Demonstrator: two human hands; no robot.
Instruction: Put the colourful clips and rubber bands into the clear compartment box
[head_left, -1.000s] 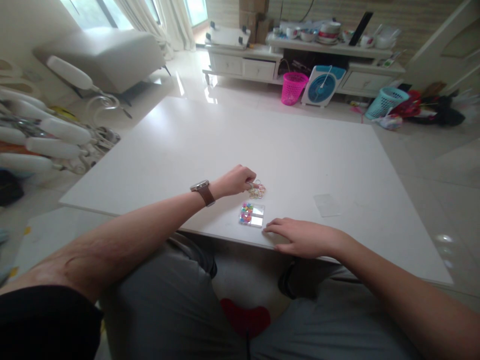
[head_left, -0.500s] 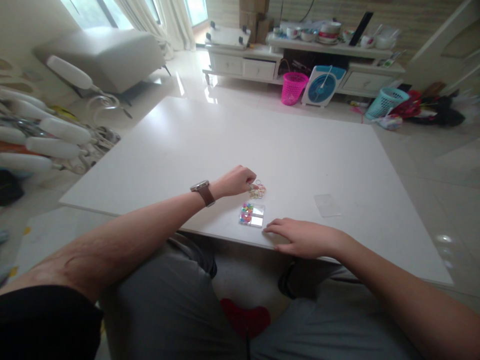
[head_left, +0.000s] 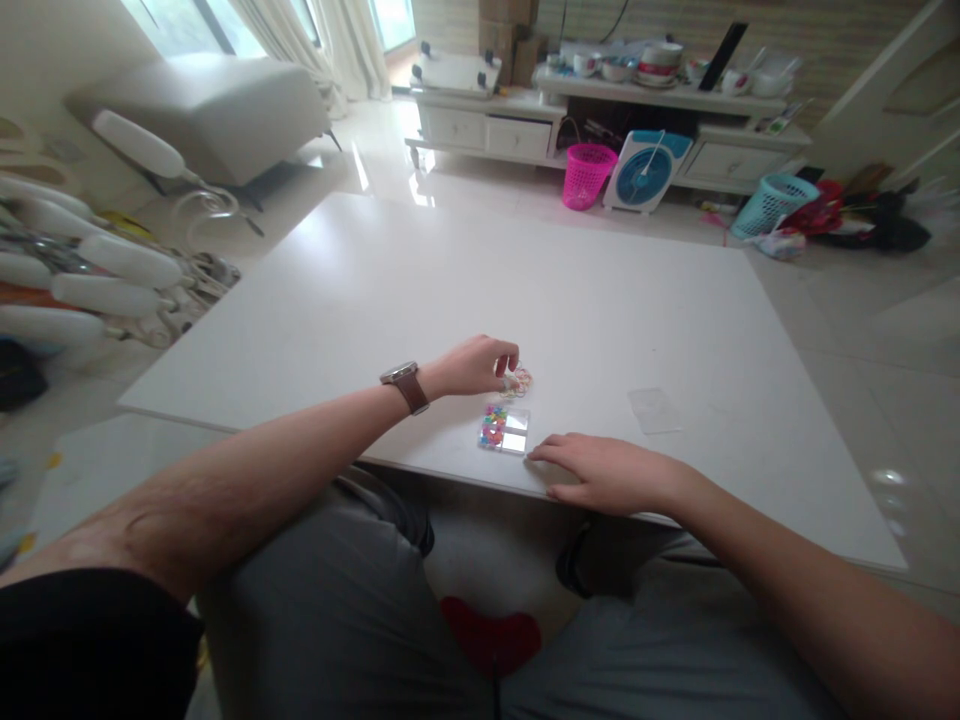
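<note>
On the white table [head_left: 570, 310], my left hand [head_left: 476, 365], with a brown-strapped watch [head_left: 405, 385] at the wrist, reaches over a small pile of thin coloured rings [head_left: 520, 381]. Its fingers curve down with a gap to the thumb, and the fingertips partly cover the pile. Just nearer to me lies a small clear compartment box [head_left: 516, 441]; colourful small pieces [head_left: 493, 426] fill its left side, while two right compartments look bare. My right hand [head_left: 600, 472] rests at the table's front edge, fingers stretched toward the box's right corner, holding nothing visible.
A clear flat plastic lid [head_left: 655, 411] lies on the table to the right. Beyond the table stand a pink basket [head_left: 587, 177], a blue-and-white fan [head_left: 646, 172] and a low cabinet [head_left: 517, 140]. White padded chairs [head_left: 127, 260] are at left.
My left hand's fingers have shifted from a closed, pointing shape to a more spread curve above the rings. The right hand and the box stay practically in place.
</note>
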